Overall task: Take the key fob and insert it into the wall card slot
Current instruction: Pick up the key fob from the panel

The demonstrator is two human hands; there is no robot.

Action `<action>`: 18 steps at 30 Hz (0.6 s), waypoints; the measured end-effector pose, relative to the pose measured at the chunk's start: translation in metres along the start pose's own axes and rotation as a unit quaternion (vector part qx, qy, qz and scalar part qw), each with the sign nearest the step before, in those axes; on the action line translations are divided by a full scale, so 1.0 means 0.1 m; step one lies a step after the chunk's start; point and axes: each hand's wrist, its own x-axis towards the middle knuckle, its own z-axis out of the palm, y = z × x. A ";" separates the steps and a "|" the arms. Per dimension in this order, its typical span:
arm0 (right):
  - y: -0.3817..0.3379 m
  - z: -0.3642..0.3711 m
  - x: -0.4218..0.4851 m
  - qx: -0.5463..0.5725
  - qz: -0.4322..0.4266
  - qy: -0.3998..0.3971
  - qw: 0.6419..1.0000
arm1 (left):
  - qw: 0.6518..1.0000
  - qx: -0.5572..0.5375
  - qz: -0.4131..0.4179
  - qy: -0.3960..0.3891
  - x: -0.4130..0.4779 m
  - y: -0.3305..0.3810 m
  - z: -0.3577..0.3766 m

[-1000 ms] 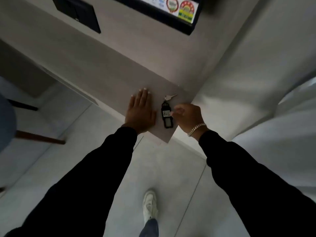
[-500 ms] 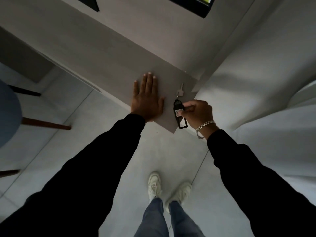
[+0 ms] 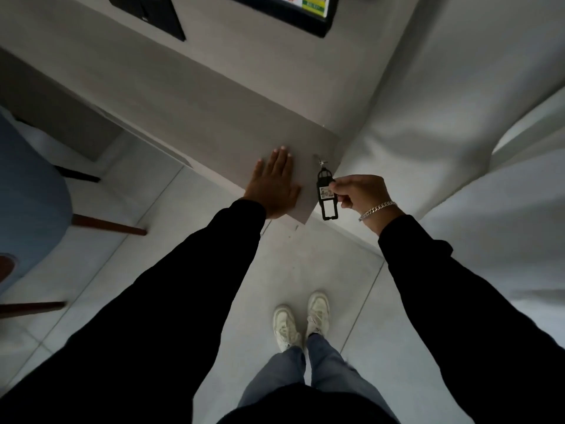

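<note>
A black key fob (image 3: 326, 194) with a white number label and a small metal key at its far end hangs off the near right corner of a grey shelf (image 3: 232, 123). My right hand (image 3: 359, 192) pinches the fob at its right side between thumb and fingers; a silver bracelet is on that wrist. My left hand (image 3: 273, 185) lies flat on the shelf, fingers spread, just left of the fob. No card slot is clearly visible; a dark wall panel (image 3: 149, 13) sits at the top left.
A black-framed notice (image 3: 305, 10) with coloured stickers hangs on the wall at the top. A blue chair (image 3: 27, 191) with wooden legs stands at the left. A white wall (image 3: 458, 117) rises at the right. My white shoes stand on the grey tiled floor below.
My right hand has closed on the fob and drawn it toward the shelf's near right corner, so its lower end now overhangs the edge. The left hand stays flat on the shelf.
</note>
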 end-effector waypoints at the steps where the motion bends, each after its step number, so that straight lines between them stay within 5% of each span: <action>1: -0.03 -0.05 -0.02 0.004 -0.006 0.002 1.000 | 1.000 -0.016 0.007 0.000 -0.04 0.02 -0.06; 9: -0.24 -0.46 -0.48 0.010 -0.070 -0.004 0.997 | 0.988 -0.098 0.055 0.109 -0.44 0.30 -0.49; 18: -0.28 -1.10 -1.28 0.085 -0.129 -0.003 0.988 | 0.948 -0.112 0.216 0.204 -0.65 0.93 -0.75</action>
